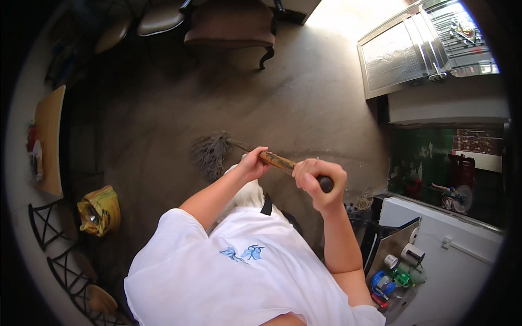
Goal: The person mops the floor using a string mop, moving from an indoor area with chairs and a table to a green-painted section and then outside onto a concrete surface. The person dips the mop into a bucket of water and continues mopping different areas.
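Note:
A mop (pixel 211 152) with a dark grey string head rests on the grey floor, its wooden handle slanting up to the right toward me. My left hand (pixel 255 164) is closed around the lower part of the handle, close to the mop head. Near the handle's dark rounded end, my right hand (pixel 322 182) is wrapped round the wood. The handle's tip pokes out past the right fist. Part of the floor under my arms and body is hidden.
A pink upholstered chair (pixel 231 27) stands ahead. At left are a yellow bag (pixel 100 211), a wooden tabletop (pixel 50 141) and dark-framed chairs (pixel 70 271). On the right are a metal-framed door (pixel 399 57) and a small table (pixel 405 299) holding tape rolls and bottles.

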Demonstrator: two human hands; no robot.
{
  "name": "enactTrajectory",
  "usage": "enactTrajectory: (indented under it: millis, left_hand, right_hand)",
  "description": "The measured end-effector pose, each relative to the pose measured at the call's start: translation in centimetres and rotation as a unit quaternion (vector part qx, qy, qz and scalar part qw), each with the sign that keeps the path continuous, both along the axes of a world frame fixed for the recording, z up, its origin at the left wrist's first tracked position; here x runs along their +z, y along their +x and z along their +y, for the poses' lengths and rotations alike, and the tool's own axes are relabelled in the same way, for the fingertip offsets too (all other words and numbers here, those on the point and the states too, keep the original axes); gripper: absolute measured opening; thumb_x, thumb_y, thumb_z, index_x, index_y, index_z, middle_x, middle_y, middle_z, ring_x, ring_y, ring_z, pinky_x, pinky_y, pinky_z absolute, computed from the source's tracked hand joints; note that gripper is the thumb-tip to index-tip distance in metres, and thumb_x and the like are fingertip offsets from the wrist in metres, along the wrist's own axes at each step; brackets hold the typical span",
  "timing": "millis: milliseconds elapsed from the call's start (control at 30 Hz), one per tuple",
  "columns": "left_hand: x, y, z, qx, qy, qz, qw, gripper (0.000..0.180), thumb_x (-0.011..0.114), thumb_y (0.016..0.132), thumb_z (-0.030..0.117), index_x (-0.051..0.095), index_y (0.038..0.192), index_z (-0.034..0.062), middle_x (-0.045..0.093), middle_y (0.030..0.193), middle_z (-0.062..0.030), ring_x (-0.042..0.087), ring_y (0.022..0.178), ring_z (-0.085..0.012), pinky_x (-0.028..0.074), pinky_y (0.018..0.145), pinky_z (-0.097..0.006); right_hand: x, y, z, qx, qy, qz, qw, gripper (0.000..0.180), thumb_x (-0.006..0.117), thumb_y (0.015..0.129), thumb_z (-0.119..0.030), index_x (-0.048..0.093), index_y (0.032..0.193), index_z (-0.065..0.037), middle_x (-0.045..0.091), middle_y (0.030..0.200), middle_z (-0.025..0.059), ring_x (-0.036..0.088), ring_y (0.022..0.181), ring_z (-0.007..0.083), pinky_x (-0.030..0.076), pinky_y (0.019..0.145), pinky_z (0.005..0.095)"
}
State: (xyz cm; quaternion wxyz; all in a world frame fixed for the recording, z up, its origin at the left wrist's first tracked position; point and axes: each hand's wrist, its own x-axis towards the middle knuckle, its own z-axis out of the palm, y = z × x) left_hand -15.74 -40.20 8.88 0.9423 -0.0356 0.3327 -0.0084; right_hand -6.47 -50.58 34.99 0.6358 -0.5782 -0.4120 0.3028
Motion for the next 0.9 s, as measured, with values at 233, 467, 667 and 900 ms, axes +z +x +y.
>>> enactTrajectory:
  millis: [233,467,667,900]
  left_hand:
    - [-2.5,18.7,0.5,-0.170,0.070,0.007,0.983,0.018,0.058,0.085,0.020,0.051,0.086,0.0033,0.057,0.078,-0.0082,0.059,0.076,-0.0212,0.050,0.077,-0.035]
    - [-3.8,24.6,-5.3,-0.164,0.035,0.050,0.985,0.017,0.058,0.083,0.016,0.055,0.083,-0.0004,0.059,0.077,-0.0101,0.061,0.071,-0.0212,0.055,0.070,-0.031]
    - [-3.1,21.8,-12.9,-0.080,0.033,0.058,0.995,0.016,0.058,0.083,0.017,0.055,0.082,0.0007,0.060,0.077,-0.0091,0.060,0.072,-0.0195,0.053,0.071,-0.030]
    - [0.3,14.2,-20.2,0.089,0.056,0.065,0.992,0.016,0.058,0.083,0.018,0.055,0.083,0.0027,0.060,0.079,-0.0084,0.060,0.075,-0.0194,0.052,0.073,-0.032]
  right_hand:
    - [-2.5,9.5,-1.6,-0.190,-0.004,-0.108,0.976,0.015,0.051,0.072,0.007,0.045,0.059,0.001,0.051,0.057,0.0083,0.054,0.055,0.0201,0.049,0.062,0.0319]
    - [-4.2,11.5,-5.1,-0.238,0.001,-0.176,0.955,0.013,0.051,0.066,0.009,0.046,0.059,-0.001,0.052,0.057,0.0092,0.055,0.054,0.0237,0.050,0.059,0.0324]
    - [-3.5,13.0,-12.1,-0.074,0.047,-0.221,0.971,0.006,0.051,0.058,0.003,0.047,0.058,-0.001,0.049,0.054,0.0082,0.054,0.049,0.0244,0.048,0.051,0.0307]
    - [-2.1,11.8,-18.2,0.102,0.141,-0.201,0.964,0.009,0.053,0.064,-0.001,0.048,0.057,-0.002,0.052,0.053,0.0072,0.053,0.047,0.0214,0.053,0.053,0.0325]
